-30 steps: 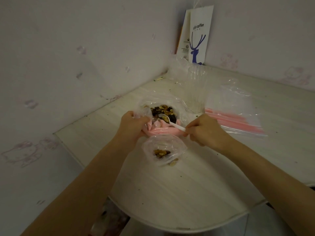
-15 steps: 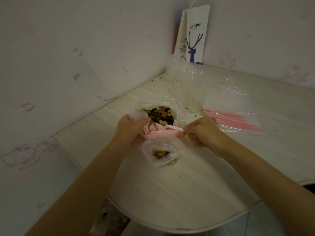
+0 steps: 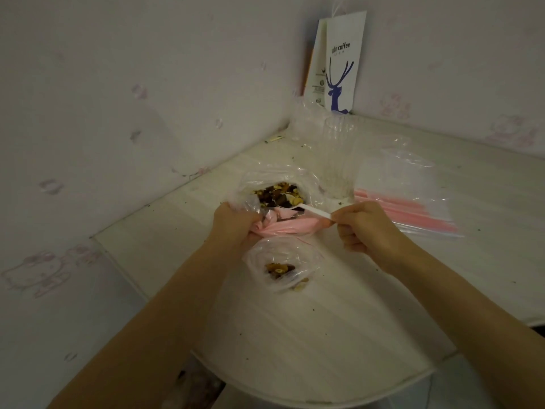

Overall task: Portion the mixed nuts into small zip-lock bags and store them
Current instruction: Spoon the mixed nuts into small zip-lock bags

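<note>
— Clear plastic nearest you: what's in it?
— A small zip-lock bag (image 3: 280, 261) lies open on the table (image 3: 324, 335) with a few mixed nuts (image 3: 278, 267) inside. Just beyond it, your left hand (image 3: 236, 222) grips the bunched pink rims (image 3: 283, 227).
— And your right hand (image 3: 365, 225)?
— It pinches the white plastic spoon (image 3: 312, 210) by the handle, bowl at the large nut bag (image 3: 280, 188) beyond. Empty zip-lock bags (image 3: 413, 208) lie right; a coffee paper bag (image 3: 342, 63) stands far.
</note>
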